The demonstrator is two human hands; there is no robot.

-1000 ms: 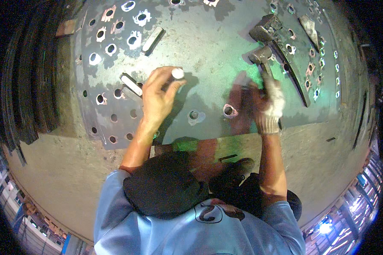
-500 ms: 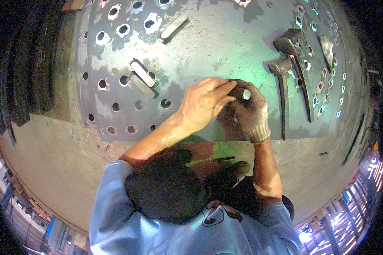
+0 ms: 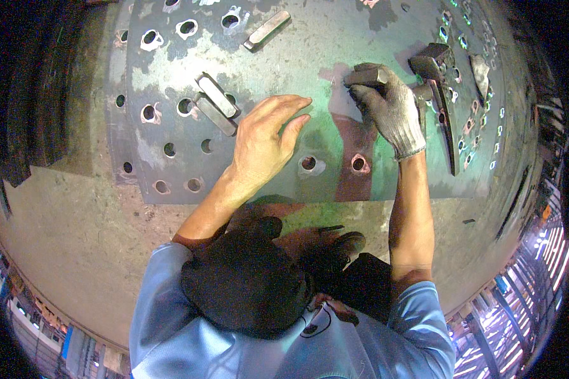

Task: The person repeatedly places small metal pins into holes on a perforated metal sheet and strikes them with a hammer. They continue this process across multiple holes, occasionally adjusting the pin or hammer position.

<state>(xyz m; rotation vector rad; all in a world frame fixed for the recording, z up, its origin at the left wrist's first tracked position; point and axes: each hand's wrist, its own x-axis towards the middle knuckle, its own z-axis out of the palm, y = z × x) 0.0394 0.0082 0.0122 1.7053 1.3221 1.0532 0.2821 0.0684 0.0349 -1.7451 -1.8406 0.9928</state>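
My right hand (image 3: 392,110), in a grey-white knit glove with dark fingers, grips a short dark metal bar (image 3: 368,77) above the steel plate (image 3: 316,44). Bare and empty, my left hand (image 3: 264,131) hovers over the plate's near part, its thumb apart from its stretched fingers. Just past it lie two short metal bars side by side, a shiny one (image 3: 219,96) and a duller one (image 3: 214,115). Farther off rests a third metal bar (image 3: 267,30). To the right of my glove lies a hammer (image 3: 431,61); a second hammer (image 3: 423,92) is mostly hidden behind the glove.
Round holes with pale ragged rims dot the plate, among them one hole (image 3: 358,164) near its front edge. A flat metal scrap (image 3: 480,74) lies at the right. Concrete floor (image 3: 76,221) surrounds the plate, with dark stacked pieces (image 3: 28,107) at far left.
My hands have come apart. The right one has moved away and to the right with the bar; the left has let go of it and drawn back left.
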